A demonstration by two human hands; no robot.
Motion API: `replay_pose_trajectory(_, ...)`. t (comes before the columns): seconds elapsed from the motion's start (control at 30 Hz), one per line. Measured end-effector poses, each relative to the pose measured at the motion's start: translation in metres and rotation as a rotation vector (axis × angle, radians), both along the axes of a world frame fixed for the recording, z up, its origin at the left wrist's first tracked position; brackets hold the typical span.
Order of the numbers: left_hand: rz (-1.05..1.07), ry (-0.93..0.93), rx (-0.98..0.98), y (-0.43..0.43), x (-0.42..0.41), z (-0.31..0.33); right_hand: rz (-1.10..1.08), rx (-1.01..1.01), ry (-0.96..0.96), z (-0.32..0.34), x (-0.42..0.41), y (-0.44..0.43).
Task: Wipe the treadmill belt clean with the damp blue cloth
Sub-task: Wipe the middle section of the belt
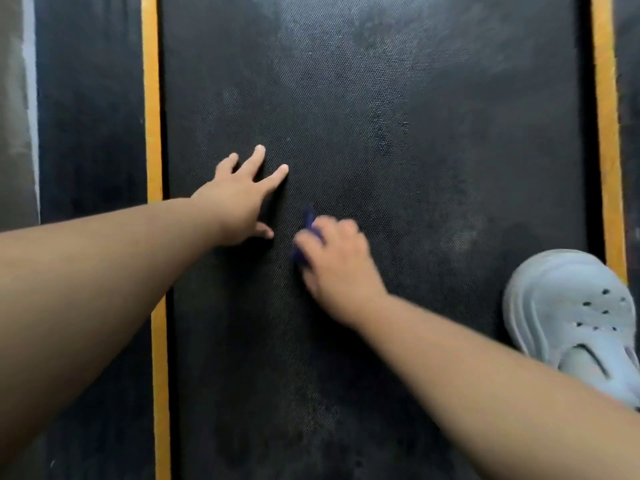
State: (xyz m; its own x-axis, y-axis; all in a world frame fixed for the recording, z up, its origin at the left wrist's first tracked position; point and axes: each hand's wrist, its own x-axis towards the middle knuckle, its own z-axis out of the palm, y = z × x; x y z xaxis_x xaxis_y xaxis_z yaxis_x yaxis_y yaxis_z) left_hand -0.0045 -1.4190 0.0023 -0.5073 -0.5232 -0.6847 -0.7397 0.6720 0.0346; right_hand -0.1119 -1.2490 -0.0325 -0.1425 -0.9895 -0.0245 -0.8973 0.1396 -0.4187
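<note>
1. Two hands are being used on the treadmill belt (381, 168): the left hand (239, 199) is being pressed flat, fingers spread, with nothing held.
2. The blue cloth (306, 233) is being gripped under the curled fingers of the right hand (337, 258), mid-belt, just beside the left thumb.
3. Only a bunched wad is being pressed down, so the pale dusty patches farther up risk being smeared or missed.
4. Weight is being leaned on the belt; if it rolls, a slip could be caused.
5. Dirt may be being added by the grey clog (571, 317) at the right edge.
</note>
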Motion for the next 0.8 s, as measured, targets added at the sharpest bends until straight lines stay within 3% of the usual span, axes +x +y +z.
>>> replay_pose_trajectory(0.07,-0.015,-0.020,-0.013,0.001,-0.001,0.001,0.217,0.012,-0.032,-0.001,-0.002,0.020)
replay_pose_trajectory(0.1,-0.021,-0.030,-0.015,0.001,-0.003,0.002,0.202,0.002,-0.034,-0.003,-0.020,0.017)
replay_pose_trajectory(0.27,-0.005,-0.073,0.036,0.006,-0.013,0.004,-0.548,0.023,0.090,-0.003,-0.121,-0.032)
replay_pose_trajectory(0.33,0.010,-0.085,0.077,0.006,-0.017,0.006,-0.629,0.061,0.093,-0.001,-0.109,-0.029)
replay_pose_trajectory(0.4,0.014,-0.090,0.063,0.006,-0.022,0.007,-0.417,0.028,0.074,0.000,-0.062,-0.007)
replay_pose_trajectory(0.47,0.035,-0.081,0.039,0.007,-0.028,0.008,-0.047,0.029,-0.016,-0.002,-0.016,0.026)
replay_pose_trajectory(0.53,0.057,-0.063,0.027,0.011,-0.031,0.006,0.228,0.035,-0.041,-0.004,-0.020,0.040)
replay_pose_trajectory(0.57,0.065,-0.051,0.023,0.012,-0.030,0.004,0.235,0.014,-0.007,-0.006,-0.037,0.034)
replay_pose_trajectory(0.6,0.073,-0.042,0.023,0.013,-0.029,0.002,0.139,-0.003,0.042,-0.006,-0.058,0.025)
replay_pose_trajectory(0.73,0.104,-0.018,0.003,0.016,-0.025,-0.002,-0.728,0.081,0.116,-0.002,-0.137,-0.001)
replay_pose_trajectory(0.8,0.099,0.036,-0.033,0.019,-0.030,-0.004,-0.769,0.108,0.165,0.001,-0.121,0.004)
